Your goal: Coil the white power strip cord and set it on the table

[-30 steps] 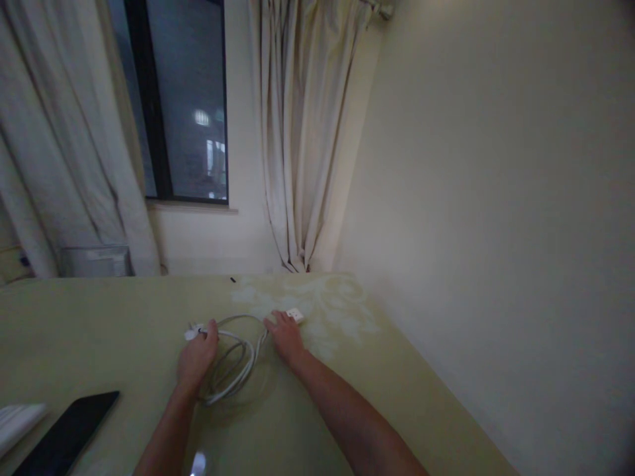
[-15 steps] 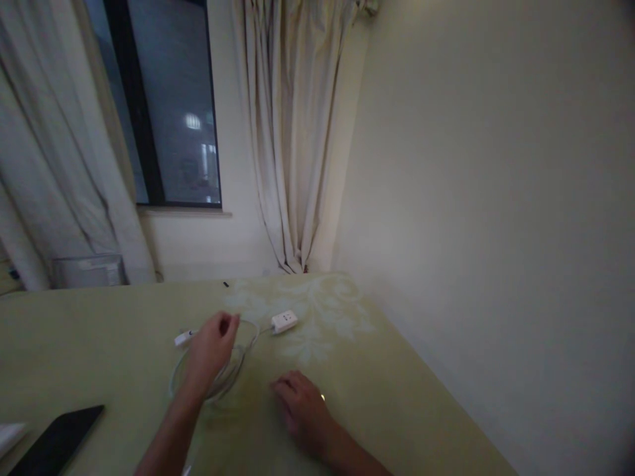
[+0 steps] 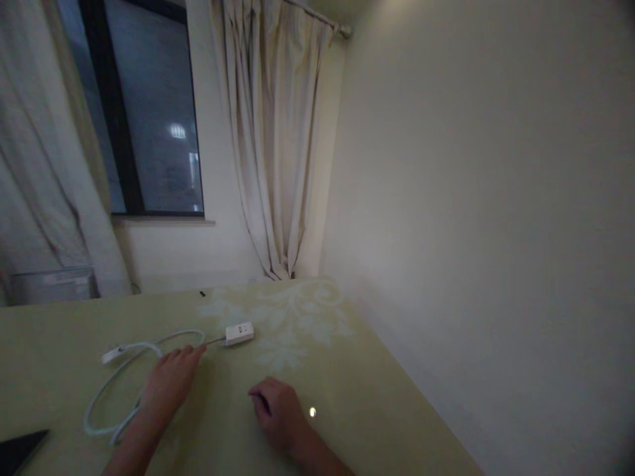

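Observation:
A pale extension cord [image 3: 96, 396] lies in a loose loop on the table. One end carries a white socket block [image 3: 239, 333]; at the other is a small white end piece [image 3: 113, 356], probably the plug. My left hand [image 3: 171, 380] reaches across the loop, its fingers closed on the cord a little left of the socket block. The palm side is hidden from me. My right hand [image 3: 278, 411] rests near the table surface in front of the block, fingers curled in and thumb against them, with nothing visible in it. It is apart from the cord.
The green table [image 3: 377, 410] has a pale floral pattern and runs along a wall on the right. A dark flat object [image 3: 22, 449] lies at the lower left. A small black piece [image 3: 202, 293] sits near the far edge, before curtains [image 3: 270, 145] and a window [image 3: 153, 112].
The view has shifted somewhat. My left hand has lowered and moved left, and the socket block has slid left with the cord. The cord's loop is wider. My right hand stays curled.

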`<state>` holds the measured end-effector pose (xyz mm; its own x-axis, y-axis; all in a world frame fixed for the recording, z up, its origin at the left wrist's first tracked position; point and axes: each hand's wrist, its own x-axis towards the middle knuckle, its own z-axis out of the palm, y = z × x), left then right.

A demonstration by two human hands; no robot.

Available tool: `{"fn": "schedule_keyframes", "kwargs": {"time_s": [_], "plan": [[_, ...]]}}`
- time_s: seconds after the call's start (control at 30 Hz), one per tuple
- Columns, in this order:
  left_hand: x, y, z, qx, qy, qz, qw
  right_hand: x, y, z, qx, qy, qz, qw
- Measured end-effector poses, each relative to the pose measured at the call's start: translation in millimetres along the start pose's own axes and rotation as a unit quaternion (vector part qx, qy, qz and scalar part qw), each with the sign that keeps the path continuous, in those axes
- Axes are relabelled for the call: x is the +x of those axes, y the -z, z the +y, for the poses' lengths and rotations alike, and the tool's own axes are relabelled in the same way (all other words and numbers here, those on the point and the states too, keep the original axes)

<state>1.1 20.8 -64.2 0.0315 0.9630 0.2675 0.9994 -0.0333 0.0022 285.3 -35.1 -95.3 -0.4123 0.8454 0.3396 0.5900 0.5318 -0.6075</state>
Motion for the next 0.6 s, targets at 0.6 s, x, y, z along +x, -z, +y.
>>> {"fn": "schedule_keyframes", "kwargs": {"time_s": [0.6], "plan": [[-74.4, -21.5, 123.6, -0.285, -0.087, 0.058, 0.953, 6.1, 6.5, -16.9, -0.153, -0.036, -0.048, 0.986]]}}
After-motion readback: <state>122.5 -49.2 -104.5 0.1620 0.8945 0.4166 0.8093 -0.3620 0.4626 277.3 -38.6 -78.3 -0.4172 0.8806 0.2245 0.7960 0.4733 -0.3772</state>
